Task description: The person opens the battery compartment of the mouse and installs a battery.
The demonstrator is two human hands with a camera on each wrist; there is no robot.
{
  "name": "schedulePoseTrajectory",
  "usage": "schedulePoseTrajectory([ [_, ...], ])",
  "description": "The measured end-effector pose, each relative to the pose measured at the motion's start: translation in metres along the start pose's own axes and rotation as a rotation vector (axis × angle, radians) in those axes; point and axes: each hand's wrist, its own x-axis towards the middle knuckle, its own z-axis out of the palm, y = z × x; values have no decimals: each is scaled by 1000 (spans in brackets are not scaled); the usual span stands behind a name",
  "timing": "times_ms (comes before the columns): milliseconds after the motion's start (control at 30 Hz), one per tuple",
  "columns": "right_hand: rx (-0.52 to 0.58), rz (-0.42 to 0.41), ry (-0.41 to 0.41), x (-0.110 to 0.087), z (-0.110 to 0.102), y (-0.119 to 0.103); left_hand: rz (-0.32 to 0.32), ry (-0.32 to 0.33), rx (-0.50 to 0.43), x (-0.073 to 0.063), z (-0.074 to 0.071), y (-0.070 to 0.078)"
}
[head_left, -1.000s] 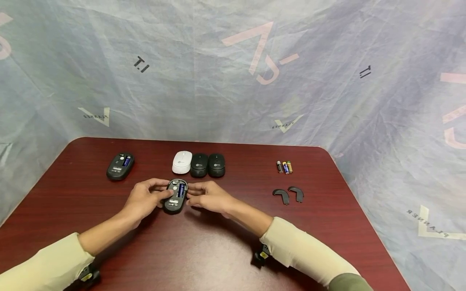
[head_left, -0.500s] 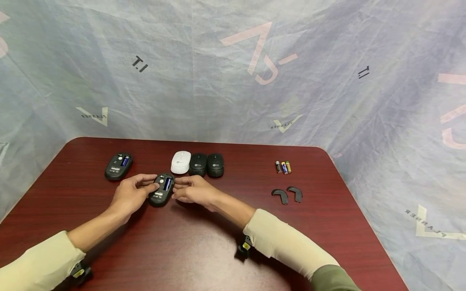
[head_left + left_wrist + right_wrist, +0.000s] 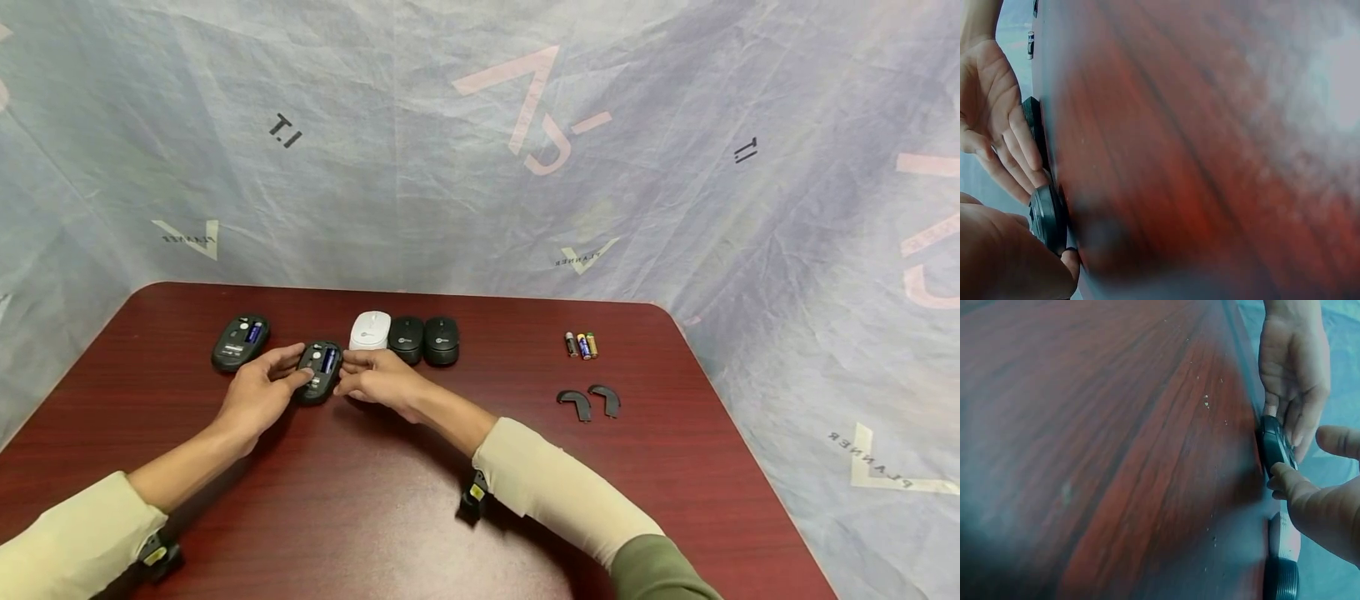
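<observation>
gripping the mouse (image 3: 322,372) by its edge, left hand (image 3: 257,387) crowds another mouse (image 3: 241,342).

Wrinkled grey-blue fabric backdrop (image 3: 420,167) — PLANNER, mirror-reversed, three times, each by a pale V-like mark; black T.I twice; large pink strokes, one like a 7 | white rounded plastic mouse (image 3: 370,332), two black rounded plastic mice (image 3: 406,337) — logos too small | two upturned black oval mice (image 3: 320,375): labels illegible

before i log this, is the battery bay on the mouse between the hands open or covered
Open: the head view shows the mouse underside up, its blue battery lying exposed.
</observation>
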Motion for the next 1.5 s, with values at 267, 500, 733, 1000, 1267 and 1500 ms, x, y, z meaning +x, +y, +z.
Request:
schedulePoseTrajectory([
  [267,-90,-43,-33,15,12,-1,-16,-41,-51,9,-5,-2],
  [500,-152,-53,-23,26,21,-4,-29,-86,-93,16,-13,-7],
  [733,-162,-51,-14,38,28,-7,-37,-81,-103,23,-21,-14],
  [1000,-176,-40,19,53,39,-11,-45,-56,-92,26,-30,-17],
  [1267,-192,-30,46,64,52,-16,-57,-9,-95,31,-38,-21],
  [1500,-218,-11,58,70,56,-20,-65,-6,-92,33,-45,-24],
])
